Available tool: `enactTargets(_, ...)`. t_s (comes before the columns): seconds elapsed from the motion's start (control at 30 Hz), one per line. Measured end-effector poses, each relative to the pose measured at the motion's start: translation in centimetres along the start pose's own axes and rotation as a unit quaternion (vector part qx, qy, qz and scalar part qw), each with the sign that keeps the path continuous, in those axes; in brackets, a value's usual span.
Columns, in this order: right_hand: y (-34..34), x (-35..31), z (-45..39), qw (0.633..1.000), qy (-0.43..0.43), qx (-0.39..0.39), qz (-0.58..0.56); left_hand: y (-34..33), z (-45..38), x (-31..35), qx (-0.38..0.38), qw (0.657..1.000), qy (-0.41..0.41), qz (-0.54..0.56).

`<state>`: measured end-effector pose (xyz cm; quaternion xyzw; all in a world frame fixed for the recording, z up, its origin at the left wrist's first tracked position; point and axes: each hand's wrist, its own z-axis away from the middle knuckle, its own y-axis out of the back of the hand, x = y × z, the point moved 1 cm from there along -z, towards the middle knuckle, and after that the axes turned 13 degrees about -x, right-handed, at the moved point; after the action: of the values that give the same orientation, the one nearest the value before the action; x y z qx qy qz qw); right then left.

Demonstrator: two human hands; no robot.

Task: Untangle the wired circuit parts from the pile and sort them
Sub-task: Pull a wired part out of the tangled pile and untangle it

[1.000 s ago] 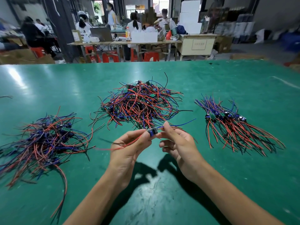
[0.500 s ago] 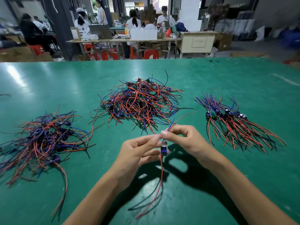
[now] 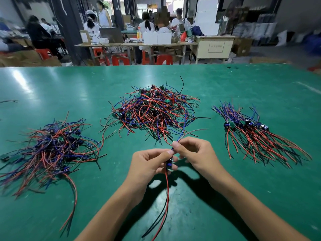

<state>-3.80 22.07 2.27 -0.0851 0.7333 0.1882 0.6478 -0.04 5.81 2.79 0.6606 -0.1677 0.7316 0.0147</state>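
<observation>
Both hands [image 3: 173,159] half hide one small circuit part [image 3: 169,164].

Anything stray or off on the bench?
One stray dark wire lies alone at the green table's far left edge, apart from the three piles. Nothing looks spilled or damaged otherwise.

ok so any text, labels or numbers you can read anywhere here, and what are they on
Nothing here can be read with confidence.
Framed panel on the cream cabinet behind the green table: one line of faint characters, too blurred to read.
Label on the clear plastic bottle: green, print too small.
Label on the orange drink bottle: too small.
Small blue circuit part held by the left hand and right hand: no markings legible.
</observation>
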Motion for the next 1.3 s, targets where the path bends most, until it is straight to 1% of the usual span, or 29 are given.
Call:
enactTargets(0.1, 0.3, 0.1, 0.1, 0.999, -0.022, 0.014, -0.045, -0.1, 0.0, -0.1, 0.002, 1.000, 0.000, -0.016)
enactTargets(0.33, 0.9, -0.4, 0.2, 0.998, -0.023, -0.016, -0.056, -0.2, -0.1, 0.0, 0.015, 1.000, -0.003, -0.023)
enactTargets(0.5, 0.7, -0.4, 0.3, 0.997, -0.011, -0.011, -0.074, -0.1, 0.1, 0.0, 0.021, 0.999, 0.007, -0.029)
enactTargets(0.7, 0.8, -0.2, 0.3, 0.997, -0.005, 0.014, -0.078, 0.2, 0.2, 0.2, 0.002, 1.000, 0.012, -0.012)
enactTargets(0.93, 0.6, -0.4, 0.4, 0.996, -0.010, 0.015, -0.092, 0.3, 0.1, 0.3, -0.040, 0.998, 0.035, 0.021)
enactTargets(1.03, 0.3, -0.7, 0.3, 0.998, -0.003, -0.019, -0.065, 0.4, 0.1, 0.3, -0.028, 0.999, 0.027, 0.019)
enactTargets(1.1, -0.5, -0.8, 0.4, 0.998, 0.026, -0.058, -0.029, 0.4, 0.1, 0.3, -0.016, 0.999, 0.020, 0.022)
enactTargets(1.13, -1.0, -0.6, 0.4, 0.997, 0.037, -0.063, -0.011, 0.4, 0.1, 0.2, -0.009, 1.000, 0.017, 0.023)
enactTargets(1.2, -1.9, -0.1, 0.3, 0.998, 0.038, -0.042, 0.007, 0.4, 0.0, 0.1, 0.007, 1.000, 0.009, 0.010)
enactTargets(1.3, -2.8, 0.4, 0.2, 1.000, 0.015, 0.012, -0.023, 0.3, -0.2, -0.1, 0.022, 1.000, 0.004, -0.016)
